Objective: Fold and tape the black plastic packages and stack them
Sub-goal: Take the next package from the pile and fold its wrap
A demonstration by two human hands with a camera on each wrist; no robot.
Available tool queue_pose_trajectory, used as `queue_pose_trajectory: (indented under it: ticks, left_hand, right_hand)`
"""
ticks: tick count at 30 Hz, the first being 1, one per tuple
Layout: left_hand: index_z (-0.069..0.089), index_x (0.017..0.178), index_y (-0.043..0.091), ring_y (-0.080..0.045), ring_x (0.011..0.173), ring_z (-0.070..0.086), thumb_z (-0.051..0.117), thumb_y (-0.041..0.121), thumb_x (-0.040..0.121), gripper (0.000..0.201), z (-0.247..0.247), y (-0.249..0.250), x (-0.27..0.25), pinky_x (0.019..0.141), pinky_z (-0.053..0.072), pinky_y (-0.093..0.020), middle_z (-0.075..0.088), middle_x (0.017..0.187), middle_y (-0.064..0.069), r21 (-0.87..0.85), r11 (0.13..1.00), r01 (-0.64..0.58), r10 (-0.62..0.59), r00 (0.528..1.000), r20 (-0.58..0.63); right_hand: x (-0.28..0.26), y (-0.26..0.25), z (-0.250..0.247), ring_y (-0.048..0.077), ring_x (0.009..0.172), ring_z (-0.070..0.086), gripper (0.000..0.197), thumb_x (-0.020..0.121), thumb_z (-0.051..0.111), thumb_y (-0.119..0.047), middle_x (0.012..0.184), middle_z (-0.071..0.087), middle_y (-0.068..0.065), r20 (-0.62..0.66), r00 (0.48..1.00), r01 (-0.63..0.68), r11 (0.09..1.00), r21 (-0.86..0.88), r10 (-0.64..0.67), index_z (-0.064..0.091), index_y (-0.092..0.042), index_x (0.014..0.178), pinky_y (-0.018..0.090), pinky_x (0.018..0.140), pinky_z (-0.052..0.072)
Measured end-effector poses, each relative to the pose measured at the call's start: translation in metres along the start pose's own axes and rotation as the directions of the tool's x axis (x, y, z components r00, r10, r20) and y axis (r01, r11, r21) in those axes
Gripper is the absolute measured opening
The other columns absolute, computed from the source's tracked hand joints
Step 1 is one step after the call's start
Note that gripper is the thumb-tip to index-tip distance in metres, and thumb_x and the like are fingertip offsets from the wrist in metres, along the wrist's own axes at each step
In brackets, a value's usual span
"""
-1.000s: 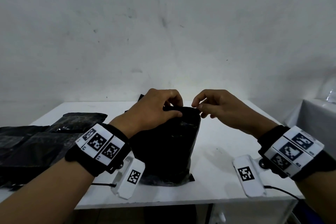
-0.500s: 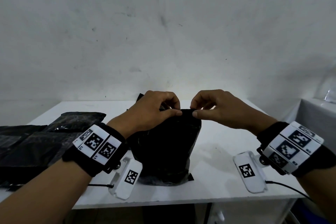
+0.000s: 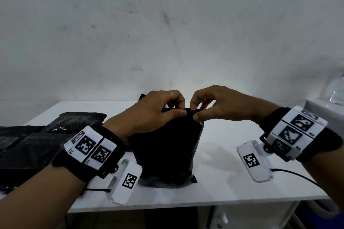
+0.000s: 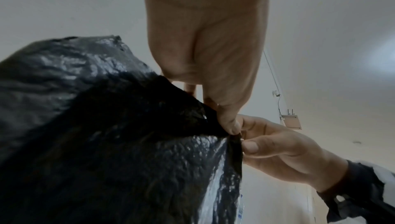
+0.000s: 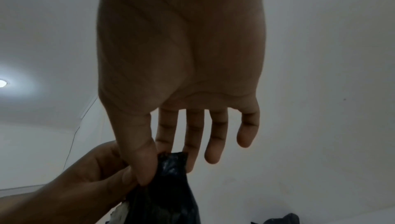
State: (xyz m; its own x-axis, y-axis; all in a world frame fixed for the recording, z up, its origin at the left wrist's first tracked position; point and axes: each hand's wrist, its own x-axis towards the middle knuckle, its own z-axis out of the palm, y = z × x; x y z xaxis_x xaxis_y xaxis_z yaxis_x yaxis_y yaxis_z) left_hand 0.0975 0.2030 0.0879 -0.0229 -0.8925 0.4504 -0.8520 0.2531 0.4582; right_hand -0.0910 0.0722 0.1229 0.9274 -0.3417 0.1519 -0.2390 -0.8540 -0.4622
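A black plastic package stands upright on the white table, near its front edge. My left hand pinches the package's top edge from the left with thumb and fingers. My right hand pinches the same top edge just to the right, thumb in front. In the left wrist view the crinkled black package rises to a point where both hands meet. In the right wrist view my right thumb and fingers hold the top of the package. No tape is in view.
Several flat black packages lie piled at the table's left end. Another black item peeks out behind my left hand. A white wall stands close behind the table. A second white surface is at the far right.
My right hand has moved left and taken hold of the package's top edge beside my left hand. Both hands now sit close together on it.
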Motion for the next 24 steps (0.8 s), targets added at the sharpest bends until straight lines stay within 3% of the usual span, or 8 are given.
queue_pose_trajectory:
  ticks: [4, 9, 14, 17, 21, 24]
  left_hand:
    - [0.058, 0.09, 0.033, -0.004, 0.082, 0.062, 0.066, 0.034, 0.096, 0.01, -0.002, 0.003, -0.002, 0.072, 0.045, -0.014, 0.065, 0.083, 0.019, 0.01, 1.0, 0.012, -0.013, 0.998, 0.059]
    - [0.053, 0.097, 0.039, -0.014, 0.087, 0.069, 0.066, 0.043, 0.094, 0.014, -0.001, -0.001, -0.003, 0.085, 0.055, -0.037, 0.075, 0.088, 0.013, 0.042, 0.997, 0.064, -0.068, 0.993, 0.096]
    - [0.067, 0.101, 0.039, -0.004, 0.094, 0.069, 0.074, 0.057, 0.082, 0.028, -0.007, -0.008, -0.003, 0.088, 0.056, -0.034, 0.074, 0.097, 0.011, 0.072, 0.991, 0.111, -0.12, 0.984, 0.131]
    - [0.072, 0.096, 0.035, -0.004, 0.089, 0.068, 0.078, 0.05, 0.082, 0.022, -0.011, -0.01, -0.002, 0.083, 0.057, -0.031, 0.073, 0.094, 0.012, 0.093, 0.991, 0.095, -0.108, 0.983, 0.146]
    - [0.07, 0.089, 0.033, -0.004, 0.083, 0.066, 0.076, 0.037, 0.087, 0.007, -0.012, -0.01, 0.0, 0.076, 0.051, -0.024, 0.071, 0.088, 0.015, 0.129, 0.989, 0.066, -0.084, 0.987, 0.14]
    - [0.065, 0.088, 0.04, -0.005, 0.082, 0.062, 0.073, 0.049, 0.087, 0.012, -0.013, -0.007, -0.001, 0.072, 0.045, -0.022, 0.068, 0.089, 0.014, 0.17, 0.983, 0.066, -0.095, 0.981, 0.167]
  right_hand:
    - [0.003, -0.005, -0.007, 0.005, 0.096, 0.064, 0.008, 0.085, 0.075, -0.036, 0.096, 0.07, -0.017, 0.097, 0.991, -0.078, 0.987, -0.142, 0.092, 0.068, -0.036, 0.09, 0.031, 0.09, 0.05]
    - [0.003, -0.012, -0.015, 0.008, 0.084, 0.061, 0.006, 0.085, 0.069, -0.032, 0.083, 0.071, -0.011, 0.173, 0.971, -0.126, 0.967, -0.221, 0.166, 0.067, -0.031, 0.079, 0.031, 0.079, 0.047]
    - [0.002, -0.016, -0.022, 0.01, 0.086, 0.063, 0.006, 0.086, 0.069, -0.03, 0.087, 0.072, -0.007, 0.194, 0.967, -0.116, 0.963, -0.242, 0.165, 0.067, -0.029, 0.08, 0.03, 0.081, 0.047]
    - [0.001, -0.018, -0.023, 0.018, 0.091, 0.064, 0.005, 0.087, 0.071, -0.023, 0.092, 0.073, 0.0, 0.262, 0.953, -0.102, 0.976, -0.192, 0.151, 0.067, -0.026, 0.085, 0.031, 0.081, 0.048]
    - [0.003, -0.023, -0.021, 0.019, 0.092, 0.067, 0.011, 0.087, 0.072, -0.018, 0.089, 0.074, -0.004, 0.343, 0.929, -0.059, 0.972, -0.228, 0.137, 0.071, -0.027, 0.094, 0.031, 0.083, 0.051]
    - [0.004, -0.023, -0.024, 0.013, 0.093, 0.067, 0.007, 0.086, 0.074, -0.02, 0.091, 0.075, -0.007, 0.305, 0.941, -0.071, 0.968, -0.241, 0.145, 0.07, -0.027, 0.086, 0.035, 0.091, 0.052]
